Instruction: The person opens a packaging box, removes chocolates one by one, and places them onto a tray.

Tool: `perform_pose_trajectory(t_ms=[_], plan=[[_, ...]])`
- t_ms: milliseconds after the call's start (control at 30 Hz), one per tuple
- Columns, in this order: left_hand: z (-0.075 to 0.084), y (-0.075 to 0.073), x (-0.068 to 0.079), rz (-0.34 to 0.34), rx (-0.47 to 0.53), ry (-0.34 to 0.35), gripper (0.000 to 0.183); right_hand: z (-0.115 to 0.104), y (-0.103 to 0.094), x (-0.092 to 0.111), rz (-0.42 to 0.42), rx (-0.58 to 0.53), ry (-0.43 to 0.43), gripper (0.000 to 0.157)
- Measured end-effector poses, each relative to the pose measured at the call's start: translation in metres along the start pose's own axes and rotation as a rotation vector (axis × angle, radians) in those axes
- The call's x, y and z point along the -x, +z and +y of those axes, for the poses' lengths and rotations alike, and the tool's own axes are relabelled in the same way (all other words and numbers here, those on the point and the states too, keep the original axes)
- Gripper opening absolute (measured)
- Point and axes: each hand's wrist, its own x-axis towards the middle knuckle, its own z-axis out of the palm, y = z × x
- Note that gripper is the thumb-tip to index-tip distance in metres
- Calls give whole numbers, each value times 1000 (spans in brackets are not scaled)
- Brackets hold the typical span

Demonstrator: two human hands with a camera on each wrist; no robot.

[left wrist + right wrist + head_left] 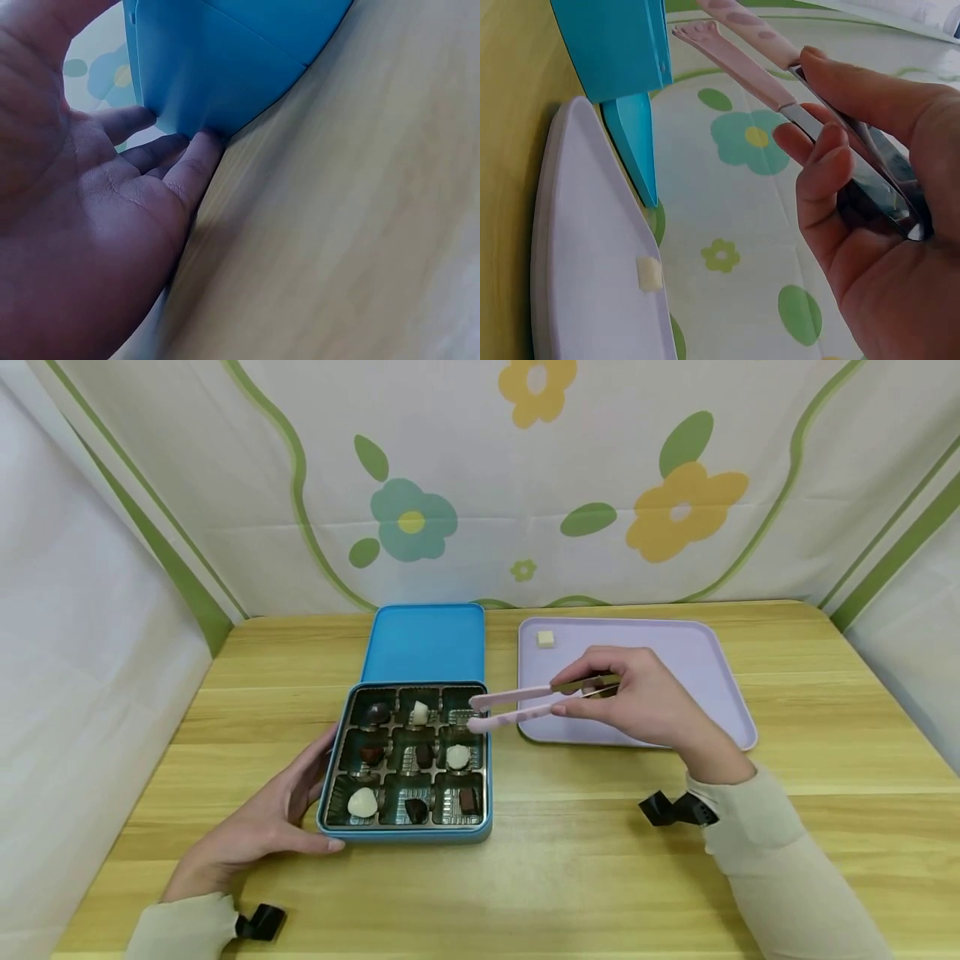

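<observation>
My right hand (648,697) holds metal tongs (517,695) with pink arms, pinching them between thumb and fingers. Their paw-shaped tips are apart, with nothing between them, above the back right compartment of a blue tin box (412,837). No chocolate shows in that compartment. The other compartments hold chocolates, among them a white ball (457,757), a white shell-like piece (363,802) and a dark oval (377,713). At the box's front left corner rests my left hand (262,822); its fingertips touch the blue side in the left wrist view.
A lilac tray (705,672) lies to the right of the box, with one cream-coloured cube (545,639) near its back left corner. The blue lid (426,643) lies behind the box. A flowered cloth (480,552) hangs along the back of the wooden table (570,860).
</observation>
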Motion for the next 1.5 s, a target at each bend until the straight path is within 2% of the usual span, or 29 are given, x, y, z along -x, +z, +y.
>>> perform_pose_trajectory(t_ms=[233,433,600,700,833,1033,1333,1500], plan=[[0,1,1,2,-6,0,132,-4,8,-2,-78,15,-87,22],[0,1,0,5,-1,-5,132,-14,19,-3,-100,36,-178,19],[1,0,-1,7,7,-1,133,-34,31,-8,-105,147,-242,17],[1,0,-1,9,9,-1,133,-44,39,-14,-139,217,-266,16],[1,1,-1,10,7,-3,133,-47,46,-21,-193,229,-277,13],[0,1,0,14,-2,-10,133,-33,36,-21,-161,146,-202,11],[0,1,0,18,-4,-18,133,-11,22,-19,-160,15,23,12],[0,1,0,19,-7,-26,133,-3,22,-15,-160,-17,74,11]])
